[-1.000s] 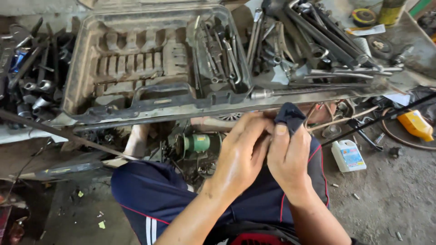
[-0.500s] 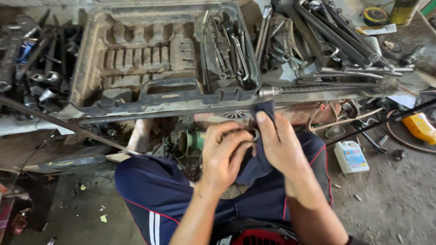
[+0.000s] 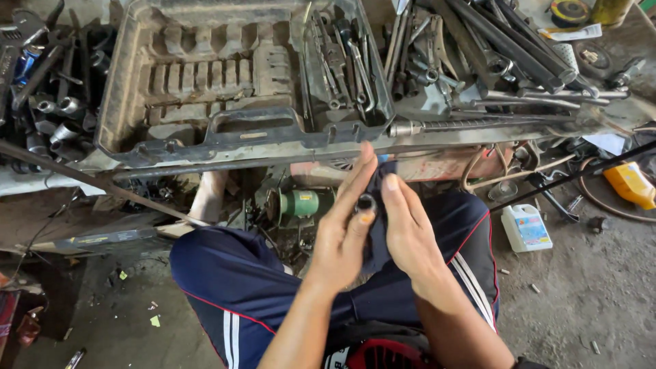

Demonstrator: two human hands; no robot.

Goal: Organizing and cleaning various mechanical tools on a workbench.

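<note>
We hold our left hand (image 3: pixel 344 229) and right hand (image 3: pixel 410 229) close together over our lap, palms turned toward each other, with a dark cloth (image 3: pixel 378 225) caught between them. The left hand pinches a small metal ring (image 3: pixel 366 202), seemingly a socket seen end-on, between its thumb and fingers, its index and middle fingers stretched up straight. The right hand lies flat against the cloth, fingers extended and together, pressing it toward the left hand. The ring sits just at the edge of the cloth, touching it. We sit low in dark blue shorts (image 3: pixel 232 280) with red and white stripes. Just beyond our fingertips lies a dirty grey tool case (image 3: pixel 205 75), open, with empty moulded slots on its left side and a few wrenches (image 3: pixel 342 58) in its right compartment. To the right of the case a heap of long wrenches and bars (image 3: pixel 492 48) spreads out. Below the case a green motor (image 3: pixel 301 203) lies on the floor, and to our right stand a small white bottle (image 3: pixel 525 227) and, further off, a yellow bottle (image 3: pixel 632 184).
</note>
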